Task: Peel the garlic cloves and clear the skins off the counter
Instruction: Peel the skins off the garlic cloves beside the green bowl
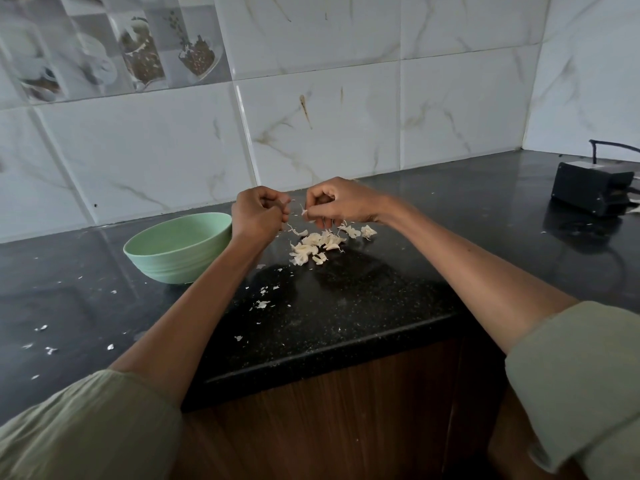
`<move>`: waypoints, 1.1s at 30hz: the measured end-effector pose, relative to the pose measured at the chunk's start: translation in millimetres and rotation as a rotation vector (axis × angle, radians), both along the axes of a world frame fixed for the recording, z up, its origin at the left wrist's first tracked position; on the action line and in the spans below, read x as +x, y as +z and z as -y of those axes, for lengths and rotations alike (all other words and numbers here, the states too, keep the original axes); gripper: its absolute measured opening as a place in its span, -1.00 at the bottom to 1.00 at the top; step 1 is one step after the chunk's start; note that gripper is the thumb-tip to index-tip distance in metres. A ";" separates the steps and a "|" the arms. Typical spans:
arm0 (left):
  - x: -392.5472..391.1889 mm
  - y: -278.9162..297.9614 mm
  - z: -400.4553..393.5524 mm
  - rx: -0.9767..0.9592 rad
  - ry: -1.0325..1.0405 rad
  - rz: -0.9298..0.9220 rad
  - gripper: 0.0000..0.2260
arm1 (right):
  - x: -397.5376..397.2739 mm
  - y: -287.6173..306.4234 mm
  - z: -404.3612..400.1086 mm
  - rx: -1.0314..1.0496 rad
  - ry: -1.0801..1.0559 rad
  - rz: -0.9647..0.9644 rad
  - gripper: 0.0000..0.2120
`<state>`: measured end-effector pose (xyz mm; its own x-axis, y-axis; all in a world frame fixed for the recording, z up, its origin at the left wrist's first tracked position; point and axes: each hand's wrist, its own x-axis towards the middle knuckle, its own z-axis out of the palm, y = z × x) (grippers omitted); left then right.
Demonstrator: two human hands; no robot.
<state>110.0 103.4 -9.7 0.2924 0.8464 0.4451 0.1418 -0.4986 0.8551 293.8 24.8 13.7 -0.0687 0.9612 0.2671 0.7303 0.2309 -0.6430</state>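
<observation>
1. Both of my hands are hovering close together above the far middle of the black counter [346, 306], almost knuckle to knuckle.
2. My left hand [258, 216] is curling its fingers into a tight fist; whatever may be sitting inside it is hidden, so I cannot tell what it is clamping.
3. My right hand [341, 206] is pinching a small pale scrap of garlic skin [304, 212] between thumb and fingertips, its other fingers curled downward.
4. Thin wisps of skin are dangling in the gap between my two hands.
5. Right beneath my right hand, the pile of garlic pieces and skins [317, 245] is lying on the counter, pale against the dark stone.
6. Just left of my left wrist, the green bowl [176, 249] is standing upright on the counter; its inside is showing nothing I can make out.
7. Loose white flakes [261, 304] are lying scattered nearer to me and off to the left.
8. Far right, a black box [590, 192] with a cord is sitting near the tiled wall [311, 116].
</observation>
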 end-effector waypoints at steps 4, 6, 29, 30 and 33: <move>-3.0 -1.8 -2.7 -0.023 -0.008 -0.089 -0.91 | 4.1 0.6 -0.6 0.045 -0.058 -0.042 -0.84; -0.1 -3.8 -0.8 0.005 -0.047 -0.188 -0.83 | 5.2 0.7 -0.1 0.061 -0.092 -0.086 -0.86; 1.3 0.7 9.9 -0.283 -0.449 0.176 -0.86 | 10.4 3.9 3.4 0.069 0.059 -0.502 -0.71; 1.1 1.0 11.1 -0.293 -0.466 0.180 -0.86 | 11.4 4.2 3.8 0.075 0.061 -0.506 -0.72; 0.6 1.5 13.4 -0.277 -0.459 0.190 -0.88 | 12.5 4.7 3.8 0.076 0.077 -0.514 -0.73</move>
